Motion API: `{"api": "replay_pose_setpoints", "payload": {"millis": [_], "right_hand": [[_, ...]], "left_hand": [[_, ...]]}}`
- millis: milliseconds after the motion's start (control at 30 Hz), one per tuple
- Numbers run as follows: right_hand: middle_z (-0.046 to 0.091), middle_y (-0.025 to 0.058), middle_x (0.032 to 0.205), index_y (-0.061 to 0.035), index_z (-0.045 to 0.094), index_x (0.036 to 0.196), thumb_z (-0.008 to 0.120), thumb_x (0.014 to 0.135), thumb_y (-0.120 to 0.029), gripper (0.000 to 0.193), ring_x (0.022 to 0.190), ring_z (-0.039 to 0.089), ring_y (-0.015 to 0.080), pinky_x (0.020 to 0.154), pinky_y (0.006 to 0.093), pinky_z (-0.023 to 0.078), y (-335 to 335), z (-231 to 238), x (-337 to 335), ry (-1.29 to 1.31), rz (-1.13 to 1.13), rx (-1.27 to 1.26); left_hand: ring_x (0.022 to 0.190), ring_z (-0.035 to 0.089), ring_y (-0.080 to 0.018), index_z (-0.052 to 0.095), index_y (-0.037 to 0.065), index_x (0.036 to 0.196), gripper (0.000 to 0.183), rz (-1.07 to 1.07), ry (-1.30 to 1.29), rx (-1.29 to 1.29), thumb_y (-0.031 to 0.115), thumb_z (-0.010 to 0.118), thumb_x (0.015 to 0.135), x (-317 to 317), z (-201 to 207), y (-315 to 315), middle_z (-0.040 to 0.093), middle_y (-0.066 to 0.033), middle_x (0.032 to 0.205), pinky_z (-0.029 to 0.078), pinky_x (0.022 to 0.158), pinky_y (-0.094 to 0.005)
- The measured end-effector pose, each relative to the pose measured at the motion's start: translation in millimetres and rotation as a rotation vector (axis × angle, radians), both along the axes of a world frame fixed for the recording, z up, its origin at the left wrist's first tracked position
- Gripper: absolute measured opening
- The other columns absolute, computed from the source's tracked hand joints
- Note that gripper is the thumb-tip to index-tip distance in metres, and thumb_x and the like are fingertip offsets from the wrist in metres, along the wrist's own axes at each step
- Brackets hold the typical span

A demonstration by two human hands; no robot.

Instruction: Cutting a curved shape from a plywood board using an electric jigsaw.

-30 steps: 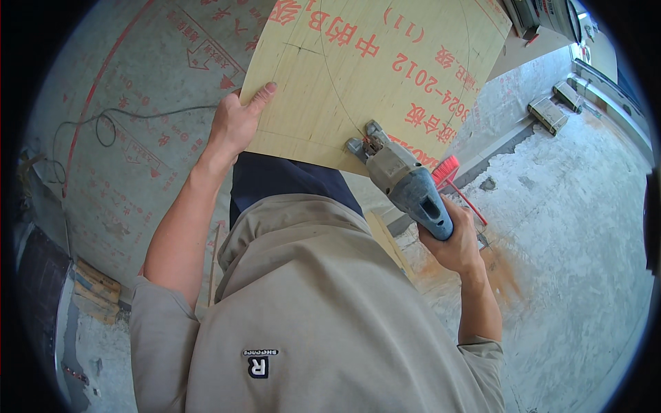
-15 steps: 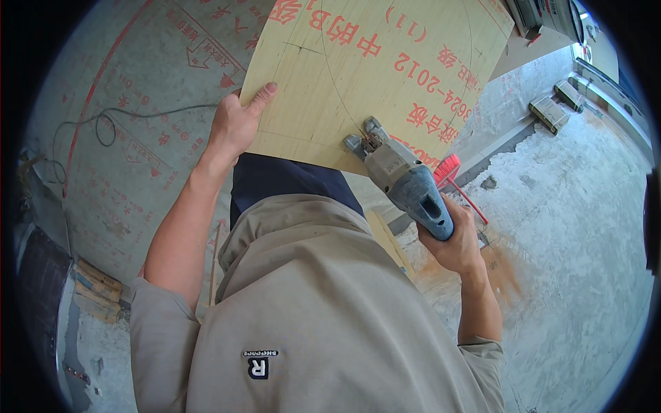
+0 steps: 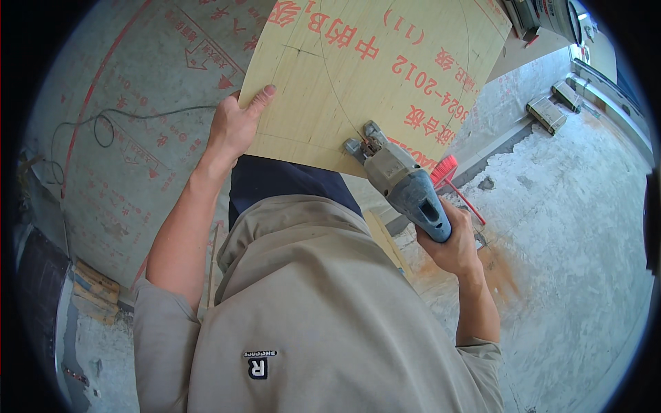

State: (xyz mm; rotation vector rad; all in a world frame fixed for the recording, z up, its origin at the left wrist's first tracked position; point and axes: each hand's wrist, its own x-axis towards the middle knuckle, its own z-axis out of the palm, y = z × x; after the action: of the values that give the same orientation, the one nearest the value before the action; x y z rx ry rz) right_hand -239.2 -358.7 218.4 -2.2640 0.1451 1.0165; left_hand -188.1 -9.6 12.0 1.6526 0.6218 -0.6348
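A jigsaw [image 3: 403,180] with a grey front and blue body rests on the near edge of a yellow plywood board [image 3: 303,89], where a thin curved line is drawn. My right hand [image 3: 451,241] is wrapped round the rear handle of the jigsaw. The tool's shoe lies at the near end of the curve; its blade cannot be made out. My left hand [image 3: 237,124] grips the board's left edge, thumb on top and fingers hidden underneath. Red print and a pencilled cross mark the board's face.
Under the board at left lies a large red-printed sheet [image 3: 158,76] with a dark cable [image 3: 103,131] across it. A red brush [image 3: 444,168] with a thin handle is beyond the jigsaw. Metal cans [image 3: 547,113] stand farther right on the pale concrete floor [image 3: 571,241].
Hardly anything differs. The jigsaw and my right hand sit very slightly lower and more to the left; my left hand keeps its hold on the board.
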Motion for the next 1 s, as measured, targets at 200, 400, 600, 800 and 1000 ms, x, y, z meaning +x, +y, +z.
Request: {"api": "replay_pose_setpoints", "payload": {"millis": [200, 400, 600, 800, 1000], "right_hand": [[0.066, 0.0183, 0.081, -0.0013, 0.067, 0.100, 0.073, 0.076, -0.004, 0.025, 0.070, 0.065, 0.0364, 0.073, 0.0388, 0.055, 5, 1, 2, -0.001, -0.011, -0.006], [0.065, 0.0177, 0.080, -0.0012, 0.067, 0.099, 0.073, 0.076, -0.004, 0.024, 0.069, 0.065, 0.0349, 0.073, 0.0383, 0.055, 7, -1, 5, -0.011, -0.005, 0.000], [0.065, 0.0178, 0.080, -0.0011, 0.067, 0.100, 0.073, 0.076, -0.004, 0.024, 0.069, 0.065, 0.0345, 0.073, 0.0380, 0.055, 10, 0, 7, 0.002, -0.017, 0.007], [0.065, 0.0178, 0.081, -0.0010, 0.066, 0.099, 0.073, 0.076, -0.004, 0.024, 0.069, 0.065, 0.0345, 0.073, 0.0380, 0.055, 12, -1, 7, 0.001, -0.026, 0.013], [0.065, 0.0174, 0.081, -0.0013, 0.066, 0.099, 0.073, 0.076, -0.004, 0.024, 0.069, 0.065, 0.0341, 0.073, 0.0382, 0.055, 12, -1, 9, 0.013, -0.020, 0.009]], "left_hand": [[0.100, 0.073, -0.0217, 0.074, -0.005, 0.122, 0.070, 0.008, -0.003, -0.022, 0.061, 0.071, 0.097, -2, -5, 1, 0.079, -0.0155, 0.108, 0.054, 0.089, -0.0360], [0.100, 0.073, -0.0216, 0.074, -0.005, 0.122, 0.070, -0.005, 0.010, -0.006, 0.061, 0.070, 0.098, 0, -2, -1, 0.079, -0.0155, 0.108, 0.054, 0.089, -0.0361], [0.100, 0.073, -0.0216, 0.074, -0.004, 0.122, 0.069, 0.019, -0.005, -0.029, 0.060, 0.070, 0.098, -2, -3, 0, 0.079, -0.0151, 0.108, 0.054, 0.089, -0.0358], [0.100, 0.073, -0.0219, 0.074, -0.004, 0.122, 0.069, 0.008, -0.009, -0.012, 0.061, 0.071, 0.098, -1, 0, -1, 0.079, -0.0153, 0.108, 0.054, 0.089, -0.0359], [0.100, 0.073, -0.0226, 0.074, -0.004, 0.122, 0.070, -0.005, 0.000, -0.014, 0.061, 0.070, 0.097, -3, -4, 1, 0.079, -0.0157, 0.108, 0.054, 0.089, -0.0360]]}}
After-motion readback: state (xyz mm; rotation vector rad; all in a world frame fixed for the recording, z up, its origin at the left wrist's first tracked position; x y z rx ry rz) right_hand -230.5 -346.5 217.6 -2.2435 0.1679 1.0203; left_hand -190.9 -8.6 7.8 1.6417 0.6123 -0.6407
